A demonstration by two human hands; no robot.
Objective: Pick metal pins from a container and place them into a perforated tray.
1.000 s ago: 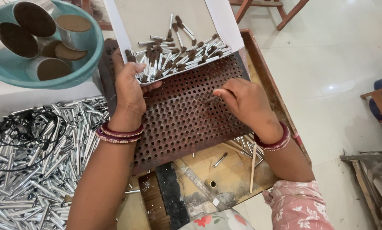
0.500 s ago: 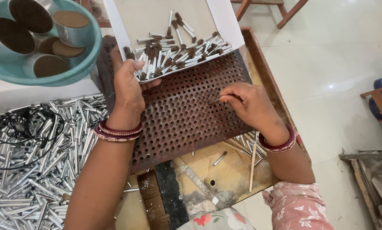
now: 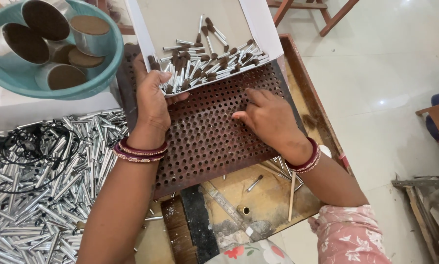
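Left hand (image 3: 153,100): laid on the rust-brown perforated metal plate (image 3: 209,137), fingers curled into the heap of small brown-tipped silver tubes (image 3: 207,61) at the plate's far edge.
Right hand (image 3: 268,117): rested palm-down on the plate's right part, fingertips pinched together; what is pinched cannot be told.
White cardboard tray (image 3: 180,19): tubes are held in it, overlapping the plate's far edge.
Pile of plain silver tubes (image 3: 38,186): left of the plate.
Teal plastic basin (image 3: 53,88): far left of the plate.

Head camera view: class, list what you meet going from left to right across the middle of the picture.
Heap of silver metal tubes → left hand → perforated brown plate → right hand → pale tiled floor.
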